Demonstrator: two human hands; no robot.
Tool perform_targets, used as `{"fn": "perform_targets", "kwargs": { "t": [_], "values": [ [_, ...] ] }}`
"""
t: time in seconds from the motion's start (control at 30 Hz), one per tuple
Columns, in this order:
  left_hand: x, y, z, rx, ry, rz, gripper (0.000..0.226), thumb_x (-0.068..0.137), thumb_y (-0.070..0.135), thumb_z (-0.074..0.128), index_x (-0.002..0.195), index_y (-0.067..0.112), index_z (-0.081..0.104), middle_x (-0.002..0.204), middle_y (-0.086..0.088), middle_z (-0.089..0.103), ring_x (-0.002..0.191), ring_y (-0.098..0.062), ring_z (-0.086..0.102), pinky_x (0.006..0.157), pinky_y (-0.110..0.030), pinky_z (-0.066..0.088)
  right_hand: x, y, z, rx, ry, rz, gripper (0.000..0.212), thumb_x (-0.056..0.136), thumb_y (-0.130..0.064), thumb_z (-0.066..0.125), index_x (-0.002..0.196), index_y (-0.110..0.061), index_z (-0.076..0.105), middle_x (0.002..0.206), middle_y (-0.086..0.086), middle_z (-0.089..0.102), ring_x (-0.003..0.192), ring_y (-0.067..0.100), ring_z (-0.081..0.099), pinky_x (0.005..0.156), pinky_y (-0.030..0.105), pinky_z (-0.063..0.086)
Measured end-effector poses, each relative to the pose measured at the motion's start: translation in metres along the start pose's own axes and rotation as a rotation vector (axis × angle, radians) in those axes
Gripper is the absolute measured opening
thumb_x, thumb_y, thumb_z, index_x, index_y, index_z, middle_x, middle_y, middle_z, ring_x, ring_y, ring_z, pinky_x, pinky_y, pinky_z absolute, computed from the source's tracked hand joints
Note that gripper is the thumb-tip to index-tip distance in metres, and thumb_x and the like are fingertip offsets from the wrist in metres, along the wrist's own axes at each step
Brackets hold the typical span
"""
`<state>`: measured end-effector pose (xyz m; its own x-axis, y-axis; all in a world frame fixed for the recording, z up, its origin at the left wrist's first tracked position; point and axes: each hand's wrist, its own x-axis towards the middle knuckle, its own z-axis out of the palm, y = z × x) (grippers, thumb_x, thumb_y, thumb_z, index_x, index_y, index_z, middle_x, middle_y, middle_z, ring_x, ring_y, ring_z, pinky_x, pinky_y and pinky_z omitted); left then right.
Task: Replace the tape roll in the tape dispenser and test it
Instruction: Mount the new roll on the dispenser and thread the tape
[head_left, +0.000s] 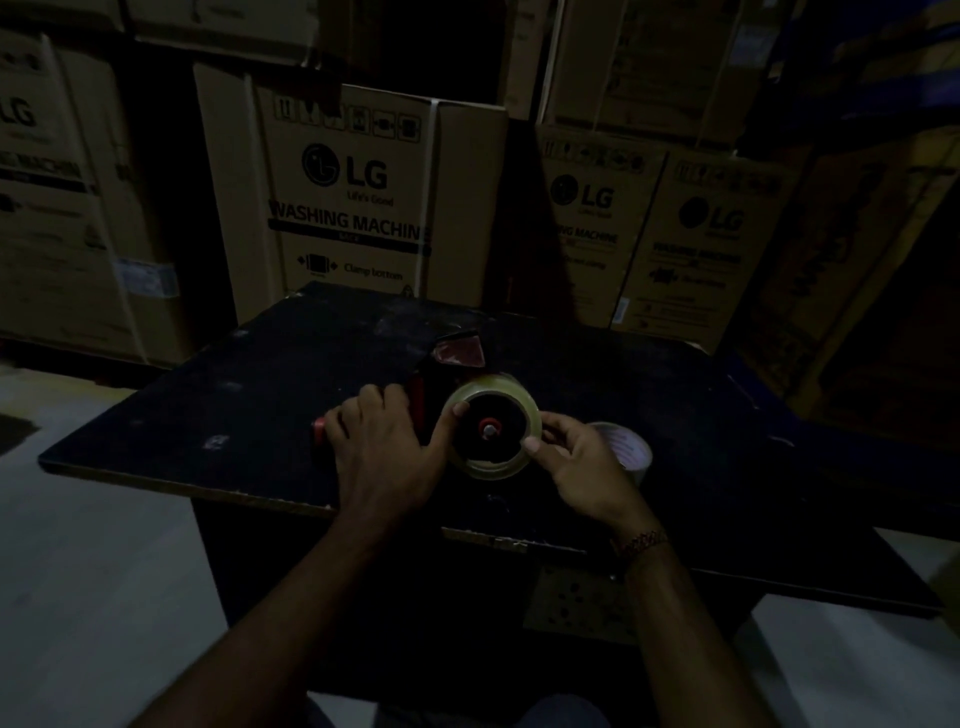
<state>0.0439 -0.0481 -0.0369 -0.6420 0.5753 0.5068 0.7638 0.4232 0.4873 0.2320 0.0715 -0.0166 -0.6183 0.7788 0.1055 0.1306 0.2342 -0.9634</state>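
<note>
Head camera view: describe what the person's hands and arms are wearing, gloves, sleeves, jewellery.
The left hand and right hand wear no gloves, and both arms are bare, with no sleeve in view. A thin, chain-like bracelet circles the right wrist. No watch shows. The light is too dim to tell whether the fingers carry rings.

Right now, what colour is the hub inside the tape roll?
Red. The hub shows best in the head view, the only one.

dark tabletop, tape dispenser, spare tape roll
</note>
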Motion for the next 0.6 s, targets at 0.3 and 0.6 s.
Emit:
{"fn": "perform_targets", "kwargs": {
  "t": [0.3,0.6],
  "values": [
    [-0.004,-0.006,0.002,0.008,0.039,0.044,0.061,0.096,0.084,0.024,0.094,0.026,0.041,0.101,0.004,0.037,0.106,-0.024,0.044,0.108,-0.048,0.026,0.001,-0.007,-0.008,-0.042,-0.004,0.001,0.059,0.094,-0.014,0.074,0.148,-0.013,0.052,0.139,0.007,0.067,0.127,0.02,0.065,0.108,0.039,0.054],
    [-0.004,-0.009,0.001,-0.014,0.008,0.053,0.07,0.092,0.089,0.012,0.097,0.025,0.042,0.105,0.003,0.039,0.11,-0.024,0.043,0.112,-0.049,0.025,0.024,-0.06,-0.003,-0.06,-0.055,-0.13,0.035,0.11,-0.005,0.041,0.136,-0.006,0.065,0.127,0.008,0.069,0.113,0.017,0.07,0.091,0.026,0.059]
  ]
}}
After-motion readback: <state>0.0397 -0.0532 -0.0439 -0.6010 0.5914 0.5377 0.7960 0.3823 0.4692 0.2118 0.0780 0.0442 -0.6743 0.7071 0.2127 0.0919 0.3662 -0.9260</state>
